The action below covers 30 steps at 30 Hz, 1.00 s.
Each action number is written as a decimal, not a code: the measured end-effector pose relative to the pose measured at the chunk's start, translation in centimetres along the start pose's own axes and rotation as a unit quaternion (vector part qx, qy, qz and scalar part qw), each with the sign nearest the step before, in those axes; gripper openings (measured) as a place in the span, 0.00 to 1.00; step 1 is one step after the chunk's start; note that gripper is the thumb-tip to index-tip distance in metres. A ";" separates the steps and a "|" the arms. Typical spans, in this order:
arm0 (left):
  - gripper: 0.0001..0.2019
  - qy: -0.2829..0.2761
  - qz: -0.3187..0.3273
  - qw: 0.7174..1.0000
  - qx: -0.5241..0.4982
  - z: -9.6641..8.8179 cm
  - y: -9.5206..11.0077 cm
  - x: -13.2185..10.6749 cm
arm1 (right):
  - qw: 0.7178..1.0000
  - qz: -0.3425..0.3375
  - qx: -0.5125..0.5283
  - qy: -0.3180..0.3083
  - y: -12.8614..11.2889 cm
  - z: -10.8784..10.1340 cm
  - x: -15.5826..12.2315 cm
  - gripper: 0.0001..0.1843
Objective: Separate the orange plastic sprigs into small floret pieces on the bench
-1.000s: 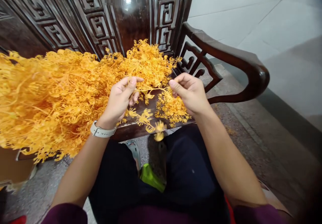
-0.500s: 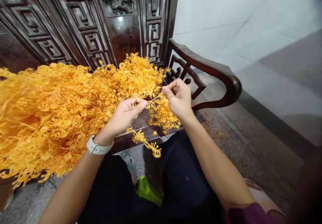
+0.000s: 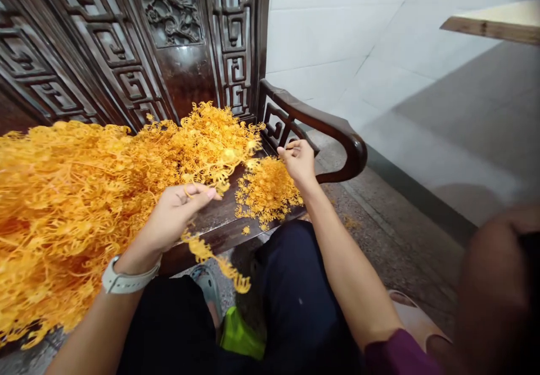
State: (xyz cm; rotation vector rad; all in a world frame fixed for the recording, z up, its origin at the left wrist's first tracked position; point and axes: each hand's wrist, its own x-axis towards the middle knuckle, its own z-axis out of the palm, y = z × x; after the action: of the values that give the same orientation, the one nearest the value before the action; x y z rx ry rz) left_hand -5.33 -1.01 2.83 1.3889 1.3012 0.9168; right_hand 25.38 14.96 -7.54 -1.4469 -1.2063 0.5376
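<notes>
A big heap of orange plastic sprigs (image 3: 71, 195) covers the seat of a dark carved wooden bench (image 3: 219, 223). My left hand (image 3: 172, 217), with a white watch (image 3: 122, 280) on its wrist, is closed in a pinch on one orange sprig (image 3: 219, 262) that hangs below the seat's front edge. My right hand (image 3: 298, 161) is over a small separate pile of orange pieces (image 3: 265, 192) near the armrest, fingers curled together; what they hold is too small to make out.
The bench's carved backrest (image 3: 177, 26) rises behind the heap, its curved armrest (image 3: 324, 130) to the right. My dark trousers (image 3: 295, 296) and a green sandal (image 3: 238, 333) are below. White wall tiles and speckled floor (image 3: 400, 234) lie right; a wooden board edge (image 3: 493, 23) shows top right.
My hands have separated: the left dropped toward the seat's front with the long sprig, the right moved away over the small pile by the armrest. My view turned right.
</notes>
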 end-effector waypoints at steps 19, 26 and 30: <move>0.11 0.055 -0.041 0.988 -0.135 1.3 -0.5 1.8 | 0.980 -0.142 -0.134 -0.038 -5.3 -2.2 -3.9 0.10; 0.09 0.024 0.056 0.998 0.006 0.4 -0.7 1.8 | 0.879 -0.420 0.004 -0.225 -11.3 0.6 -10.0 0.15; 0.09 0.018 0.057 0.998 0.004 0.0 -0.6 1.6 | 0.883 -0.360 0.058 -0.295 -11.2 1.8 -10.3 0.09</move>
State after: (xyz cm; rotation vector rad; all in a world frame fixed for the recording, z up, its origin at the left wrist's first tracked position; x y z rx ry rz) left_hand -5.21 0.55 2.12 1.4702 1.2637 1.0185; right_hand 15.82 5.03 -0.75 -0.6349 -2.0277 0.5187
